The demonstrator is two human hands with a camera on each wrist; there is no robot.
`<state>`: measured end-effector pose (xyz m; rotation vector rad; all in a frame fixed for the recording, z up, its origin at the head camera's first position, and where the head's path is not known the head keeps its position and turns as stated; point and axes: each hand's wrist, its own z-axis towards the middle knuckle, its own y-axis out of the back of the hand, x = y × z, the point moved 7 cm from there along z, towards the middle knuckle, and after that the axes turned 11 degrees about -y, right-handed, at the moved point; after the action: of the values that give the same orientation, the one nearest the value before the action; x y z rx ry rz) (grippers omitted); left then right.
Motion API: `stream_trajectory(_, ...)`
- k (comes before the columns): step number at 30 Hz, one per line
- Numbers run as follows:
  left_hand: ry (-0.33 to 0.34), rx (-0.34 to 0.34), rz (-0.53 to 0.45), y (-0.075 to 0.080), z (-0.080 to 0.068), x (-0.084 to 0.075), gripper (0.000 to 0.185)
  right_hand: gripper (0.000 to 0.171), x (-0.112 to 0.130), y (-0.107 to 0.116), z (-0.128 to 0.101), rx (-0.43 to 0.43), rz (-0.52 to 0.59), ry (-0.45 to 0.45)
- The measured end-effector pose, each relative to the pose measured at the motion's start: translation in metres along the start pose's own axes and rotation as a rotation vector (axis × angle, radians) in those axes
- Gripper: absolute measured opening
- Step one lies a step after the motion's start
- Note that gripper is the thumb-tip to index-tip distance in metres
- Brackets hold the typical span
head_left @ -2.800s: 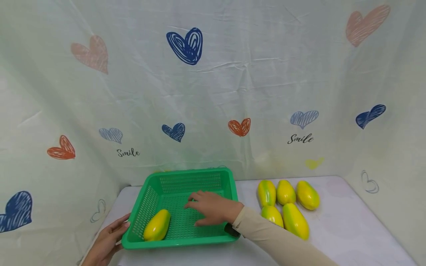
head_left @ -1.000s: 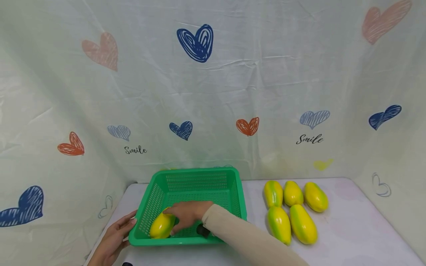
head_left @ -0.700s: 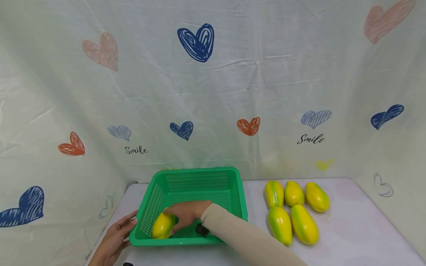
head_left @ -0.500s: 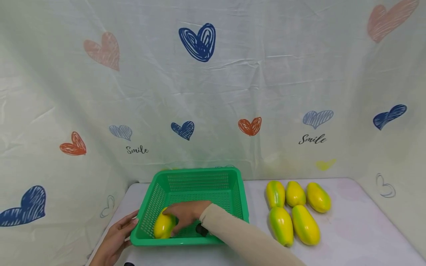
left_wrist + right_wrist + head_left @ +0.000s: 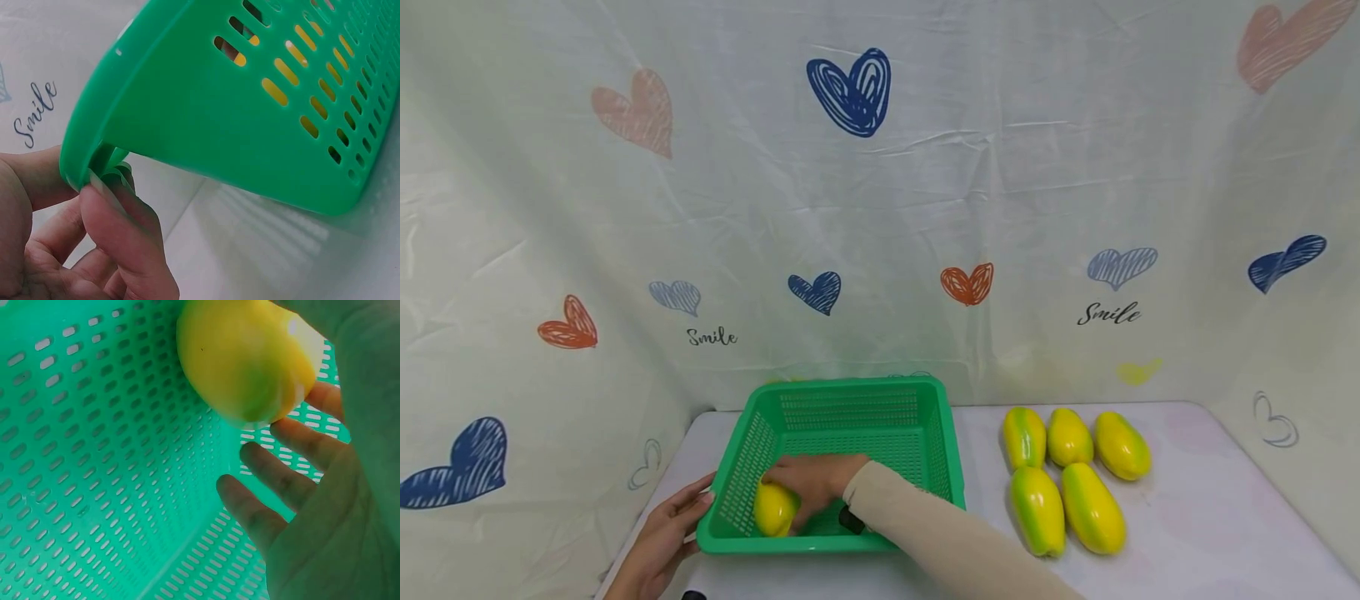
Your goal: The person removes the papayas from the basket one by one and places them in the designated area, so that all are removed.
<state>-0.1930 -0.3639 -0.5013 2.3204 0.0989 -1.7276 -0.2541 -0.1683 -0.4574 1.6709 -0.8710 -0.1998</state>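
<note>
A green plastic basket (image 5: 831, 546) with slotted walls stands at the left of the table. My left hand (image 5: 666, 533) pinches its left rim between thumb and fingers; in the left wrist view the fingertips (image 5: 103, 194) meet at the rim's lip. Inside the basket, my right hand (image 5: 812, 483) grips a yellow papaya (image 5: 773, 507) with a green patch near the left wall. In the right wrist view, the papaya (image 5: 244, 356) lies against the thumb side of the hand, and the other fingers (image 5: 250, 509) spread below it.
Several more yellow-green papayas (image 5: 1093, 508) lie in two rows on the pale table (image 5: 1195, 517), right of the basket. A white curtain with hearts (image 5: 910, 200) hangs close behind the table. A small black object (image 5: 694, 595) shows at the bottom edge.
My right hand has come down from above the basket floor to the papaya and taken hold of it. The papaya has turned and shifted slightly right. The left hand stays at the rim.
</note>
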Motion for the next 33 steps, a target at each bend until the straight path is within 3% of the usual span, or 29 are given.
stream_trajectory(9, -0.002, -0.004, 0.006, -0.002, 0.0, 0.0, 0.065, 0.076, -0.003, -0.004, 0.005, -0.016, 0.01, -0.012)
stream_trajectory(33, -0.003, 0.001, -0.005, -0.001, -0.002, -0.001, 0.066, 0.087, -0.024, -0.002, -0.007, -0.01, -0.146, -0.105)
